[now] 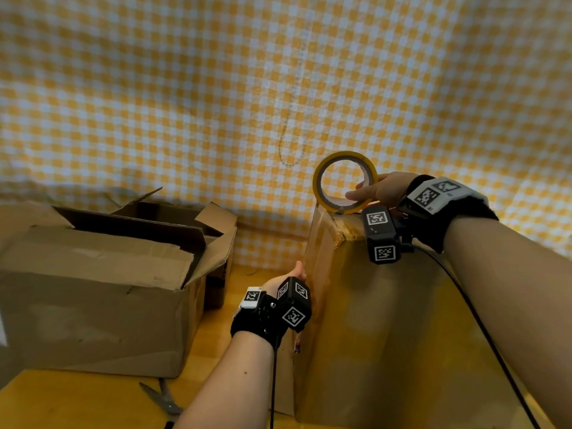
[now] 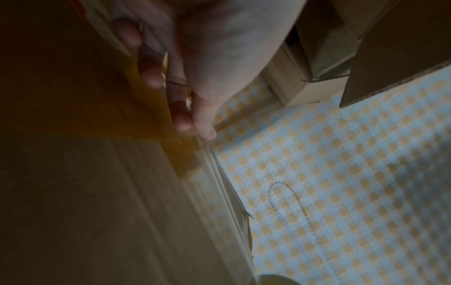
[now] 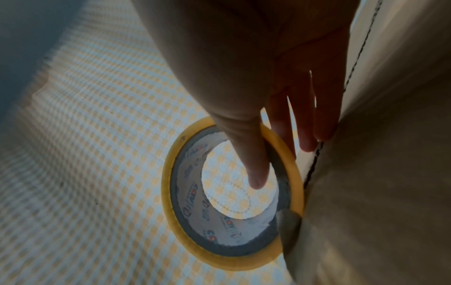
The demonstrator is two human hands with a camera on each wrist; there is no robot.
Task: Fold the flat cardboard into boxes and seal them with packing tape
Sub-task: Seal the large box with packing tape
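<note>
My left wrist view is dim and blurred, and the wrist camera in the head view hides most of my left hand (image 1: 286,278), which pinches the clear tape strip (image 1: 311,239) against the side of the tall box (image 1: 387,320). My right hand (image 1: 379,188) grips the tape roll (image 1: 344,182) at the box's top far corner, thumb through the core, fingers outside the rim.
</note>
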